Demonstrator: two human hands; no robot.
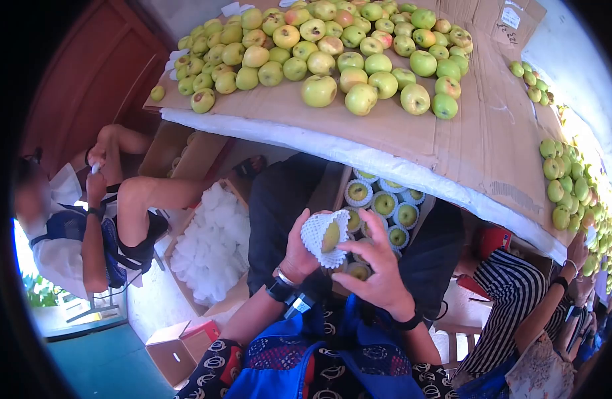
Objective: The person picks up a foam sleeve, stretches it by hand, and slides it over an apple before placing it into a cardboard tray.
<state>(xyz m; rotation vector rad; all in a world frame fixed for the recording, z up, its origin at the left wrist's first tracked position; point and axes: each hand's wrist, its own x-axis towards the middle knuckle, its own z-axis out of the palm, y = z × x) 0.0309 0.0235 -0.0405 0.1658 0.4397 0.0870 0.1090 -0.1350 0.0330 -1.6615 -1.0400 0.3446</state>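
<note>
An apple [330, 237], green-yellow, sits partly inside a white foam net [312, 233] in front of my chest. My left hand [296, 256] is wrapped round the net from the left side. My right hand [380, 269] is just right of the apple, its thumb and fingers spread apart, with the fingertips close to the fruit. Behind and below my hands, between my knees, a box holds rows of netted apples [385, 203].
Loose apples [319, 63] cover much of the cardboard-topped table [385, 136] ahead. A box of white foam nets [213, 233] stands at my left. One person [86, 226] sits at the left, another in striped trousers [512, 299] at the right. A small carton [169, 352] lies lower left.
</note>
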